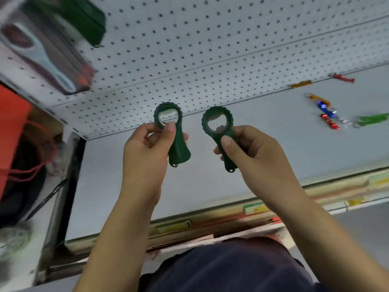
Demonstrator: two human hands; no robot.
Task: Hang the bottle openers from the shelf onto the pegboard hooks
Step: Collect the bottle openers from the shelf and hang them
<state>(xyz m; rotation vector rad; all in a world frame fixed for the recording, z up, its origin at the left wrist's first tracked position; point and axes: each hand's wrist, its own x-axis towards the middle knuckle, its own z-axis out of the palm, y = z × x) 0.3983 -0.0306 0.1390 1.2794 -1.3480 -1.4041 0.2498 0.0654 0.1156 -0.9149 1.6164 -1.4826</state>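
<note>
Above the shelf's (pixel 189 186) middle, the left hand (pixel 147 148) pinches one green bottle opener (pixel 179 152) and the right hand (pixel 252 152) grips a second green opener (pixel 228 133), rings toward the pegboard (pixel 210 49), small coloured openers (pixel 327 114) near the shelf's far right edge.

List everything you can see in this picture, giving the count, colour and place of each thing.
pegboard: one, white with dark holes, at the back
shelf: one, pale grey, below the pegboard
bottle openers: two, dark green, held side by side above the shelf
small loose items: about six, red, orange, blue and green, on the shelf at right; blurred
hanging item: one, dark green, on the pegboard, upper left; blurred
label strip: one, yellow, green and red, along the shelf's front edge
left hand: one, grips the left opener
right hand: one, grips the right opener
</note>
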